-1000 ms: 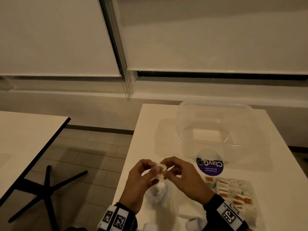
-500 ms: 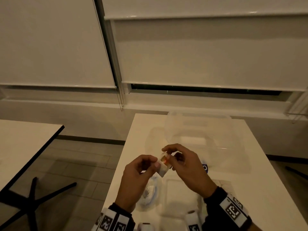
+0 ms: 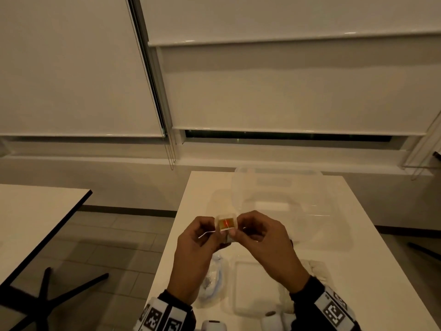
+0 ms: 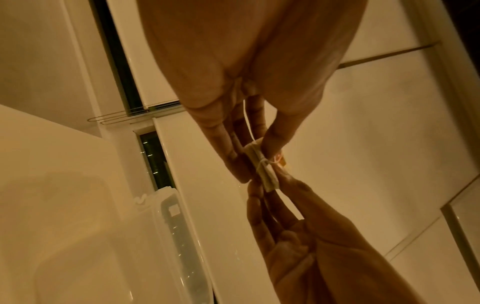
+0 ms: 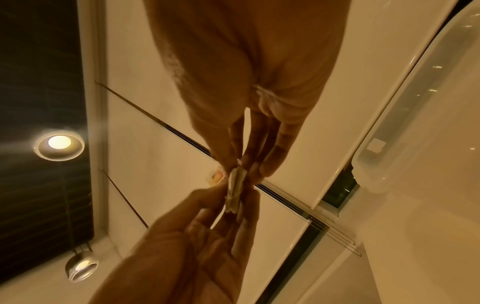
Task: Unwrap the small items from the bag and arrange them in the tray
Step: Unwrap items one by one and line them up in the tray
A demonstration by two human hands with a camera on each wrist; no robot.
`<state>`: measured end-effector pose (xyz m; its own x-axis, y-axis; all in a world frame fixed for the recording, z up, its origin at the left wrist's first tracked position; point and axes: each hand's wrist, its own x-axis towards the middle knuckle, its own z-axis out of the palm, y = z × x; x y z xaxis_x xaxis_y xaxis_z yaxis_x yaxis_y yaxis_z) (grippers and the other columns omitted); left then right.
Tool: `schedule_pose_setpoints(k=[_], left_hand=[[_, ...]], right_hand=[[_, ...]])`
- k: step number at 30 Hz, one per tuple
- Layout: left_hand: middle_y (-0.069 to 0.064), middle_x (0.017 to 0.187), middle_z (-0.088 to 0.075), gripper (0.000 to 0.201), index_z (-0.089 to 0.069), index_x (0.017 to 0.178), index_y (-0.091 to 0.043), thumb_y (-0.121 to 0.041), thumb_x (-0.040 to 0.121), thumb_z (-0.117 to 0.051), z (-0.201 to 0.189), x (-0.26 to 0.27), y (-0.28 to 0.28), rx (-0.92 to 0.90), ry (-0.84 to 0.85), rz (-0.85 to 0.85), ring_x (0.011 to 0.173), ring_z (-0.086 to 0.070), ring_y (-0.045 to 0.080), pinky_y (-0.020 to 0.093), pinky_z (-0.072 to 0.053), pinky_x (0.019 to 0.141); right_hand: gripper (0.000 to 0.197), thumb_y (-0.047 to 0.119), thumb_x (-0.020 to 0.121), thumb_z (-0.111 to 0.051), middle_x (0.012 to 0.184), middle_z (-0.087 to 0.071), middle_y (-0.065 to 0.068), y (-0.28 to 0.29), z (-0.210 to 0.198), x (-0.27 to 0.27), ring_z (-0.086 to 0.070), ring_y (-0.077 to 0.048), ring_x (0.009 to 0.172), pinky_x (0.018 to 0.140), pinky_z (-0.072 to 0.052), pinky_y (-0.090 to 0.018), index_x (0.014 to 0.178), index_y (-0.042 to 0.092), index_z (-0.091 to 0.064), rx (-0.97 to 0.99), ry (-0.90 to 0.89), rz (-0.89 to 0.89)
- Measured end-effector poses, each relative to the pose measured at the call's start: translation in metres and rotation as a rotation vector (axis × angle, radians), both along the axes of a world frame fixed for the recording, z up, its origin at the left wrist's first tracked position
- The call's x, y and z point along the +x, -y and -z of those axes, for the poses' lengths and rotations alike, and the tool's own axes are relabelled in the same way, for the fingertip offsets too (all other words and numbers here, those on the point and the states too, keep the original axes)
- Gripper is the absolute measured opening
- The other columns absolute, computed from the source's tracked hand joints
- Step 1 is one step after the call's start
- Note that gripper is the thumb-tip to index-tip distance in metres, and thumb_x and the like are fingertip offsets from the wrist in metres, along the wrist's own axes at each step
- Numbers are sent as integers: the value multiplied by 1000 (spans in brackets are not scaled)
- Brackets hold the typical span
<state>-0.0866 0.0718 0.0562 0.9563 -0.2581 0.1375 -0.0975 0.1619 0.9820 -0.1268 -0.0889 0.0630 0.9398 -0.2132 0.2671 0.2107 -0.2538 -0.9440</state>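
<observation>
White roller blinds (image 3: pixel 286 87) hang behind a pale surface (image 3: pixel 358 247). At its far end stands a clear plastic container (image 3: pixel 281 187); nearer lies a shallow clear tray (image 3: pixel 250 287), with a crumpled plastic bag (image 3: pixel 212 280) just to its left. Above these, the left hand (image 3: pixel 193 254) and right hand (image 3: pixel 265 244) meet, each pinching one side of a small wrapped item (image 3: pixel 227 223), a pale packet with an orange-red tag. A thin white string (image 3: pixel 206 234) trails from it across the left hand's fingers.
</observation>
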Motion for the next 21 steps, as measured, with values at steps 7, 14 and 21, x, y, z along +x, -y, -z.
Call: schedule_pose_setpoints(k=[7, 14, 21], left_hand=[[-3, 89, -77, 18, -75, 98, -21, -34, 88, -66, -4, 4, -3, 209, 132, -3, 89, -73, 14, 33, -59, 82], [6, 96, -75, 18, -67, 102, -8, -19, 89, -65, -11, -2, 11, -14, 62, -3, 93, -74, 25, 35, -62, 79], [7, 90, -74, 11, -63, 97, -4, -15, 94, -62, -9, -1, 18, 21, 59, 17, 87, -75, 27, 34, -62, 78]], right_hand=[[14, 26, 84, -75, 81, -72, 15, 0, -2, -5, -69, -6, 79, 71, -51, -11, 97, 26, -72, -87, 48, 58], [8, 24, 83, -77, 88, -68, 16, -8, -4, -5, -66, -10, 85, 73, -52, -16, 90, 24, -74, -153, 239, 247], [7, 11, 86, -74, 100, -58, 8, -5, 3, -1, -55, 4, 93, 79, -42, -3, 91, 15, -70, -418, 299, 325]])
